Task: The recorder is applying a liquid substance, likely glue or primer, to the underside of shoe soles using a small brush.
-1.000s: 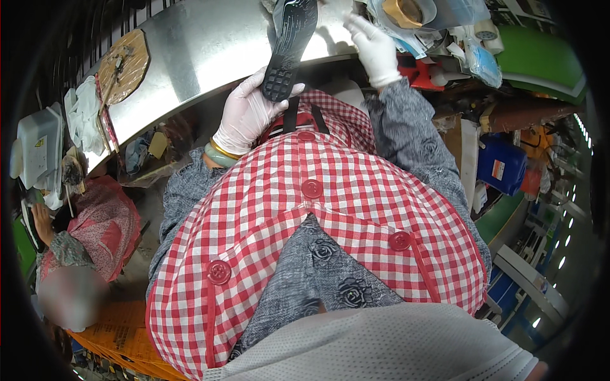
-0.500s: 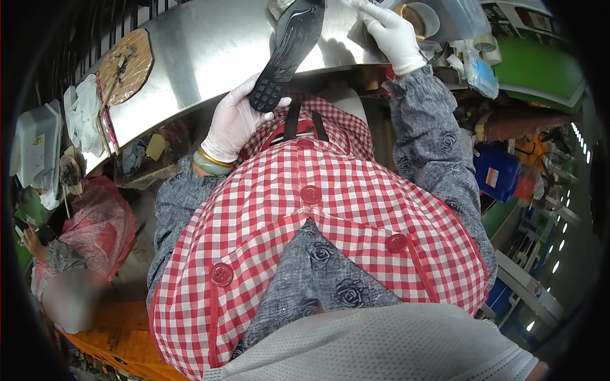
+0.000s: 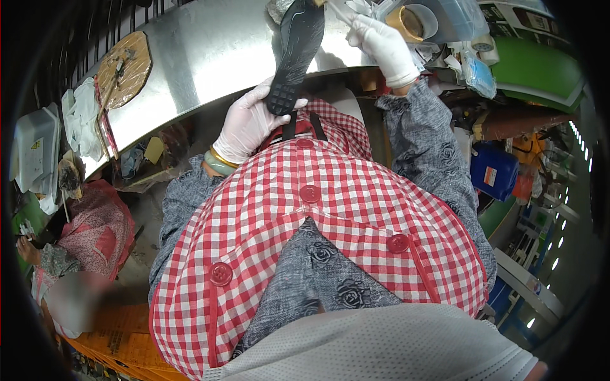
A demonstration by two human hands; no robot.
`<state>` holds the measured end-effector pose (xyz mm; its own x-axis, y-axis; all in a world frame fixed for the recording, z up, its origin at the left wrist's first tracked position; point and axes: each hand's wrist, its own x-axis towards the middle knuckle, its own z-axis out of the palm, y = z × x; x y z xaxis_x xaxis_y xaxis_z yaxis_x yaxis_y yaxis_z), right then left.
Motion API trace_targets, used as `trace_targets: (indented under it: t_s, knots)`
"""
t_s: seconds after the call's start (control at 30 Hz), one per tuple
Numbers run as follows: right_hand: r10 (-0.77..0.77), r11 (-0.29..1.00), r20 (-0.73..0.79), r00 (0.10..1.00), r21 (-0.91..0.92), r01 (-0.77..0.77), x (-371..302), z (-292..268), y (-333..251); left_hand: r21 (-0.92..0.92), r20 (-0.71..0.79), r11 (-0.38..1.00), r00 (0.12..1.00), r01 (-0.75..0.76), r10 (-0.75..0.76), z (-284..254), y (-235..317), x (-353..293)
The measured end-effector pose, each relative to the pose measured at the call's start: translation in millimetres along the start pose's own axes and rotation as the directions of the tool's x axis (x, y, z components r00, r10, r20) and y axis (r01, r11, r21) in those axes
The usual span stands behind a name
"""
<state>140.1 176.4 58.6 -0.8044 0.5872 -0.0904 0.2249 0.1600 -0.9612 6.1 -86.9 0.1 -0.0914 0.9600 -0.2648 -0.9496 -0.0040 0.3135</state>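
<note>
A black shoe sole (image 3: 297,54) is held up at the bench edge, its blocky tread at the near end. My left hand (image 3: 244,124), in a thin white glove, grips that near end between thumb and fingers. My gloved right hand (image 3: 384,47) is closed round the pale handle of a small brush (image 3: 340,11). The brush tip reaches the far end of the sole, at the picture's upper edge, where it is partly cut off; whether it touches cannot be made out.
A shiny metal bench (image 3: 203,51) curves across the top. On it lie a wrapped brown board (image 3: 127,66) and a tan cup (image 3: 405,24) beside a clear plastic bin (image 3: 454,19). A blue jug (image 3: 494,170) stands at right. Another person (image 3: 95,228) sits at left.
My left hand and the sole have shifted slightly right. My right hand has moved a little down and left, and the brush tip has come into view at the sole's far end.
</note>
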Motion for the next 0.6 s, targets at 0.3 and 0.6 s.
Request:
trace_targets:
  t_s: [0.3, 0.6]
  knots:
    - [-0.486, 0.466, -0.042, 0.873, -0.857, 0.218, -6, 43, -15, -0.114, 0.085, 0.993, 0.996, 0.012, -0.002, 3, -25, 12]
    - [-0.619, 0.477, -0.004, 0.786, -0.796, 0.372, -10, 48, -26, -0.160, 0.155, 0.987, 0.988, 0.008, 0.018, 6, -37, 28]
